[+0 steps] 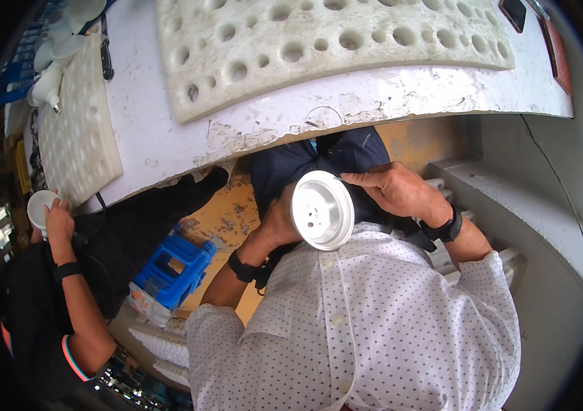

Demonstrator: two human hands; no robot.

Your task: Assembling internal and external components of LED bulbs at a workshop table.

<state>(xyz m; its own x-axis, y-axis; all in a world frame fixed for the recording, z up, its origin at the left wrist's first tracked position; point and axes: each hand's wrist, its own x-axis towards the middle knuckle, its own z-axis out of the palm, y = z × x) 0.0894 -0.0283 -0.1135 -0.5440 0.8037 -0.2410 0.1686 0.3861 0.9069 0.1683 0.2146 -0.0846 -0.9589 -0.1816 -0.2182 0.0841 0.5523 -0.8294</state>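
Observation:
A white round lamp housing (323, 211), open like a cup with a shiny inner wall and small dark spots on its floor, sits in front of my shirt below the table edge. My left hand (280, 220) is closed round its left side, the fingers partly hidden behind it. At the upper right of the rim, my right hand (395, 192) has thumb and forefinger pressed together. Something thin and dark shows at those fingertips, too small to name. Both wrists wear black bands.
A white foam board with holes (319, 45) lies on the white table (144, 130). Another foam board (82, 127), a black-handled knife (106, 59) and white bulbs (46, 88) are leftward. A co-worker's hand (60, 220) holds a white round part. A blue crate (173, 268) stands below.

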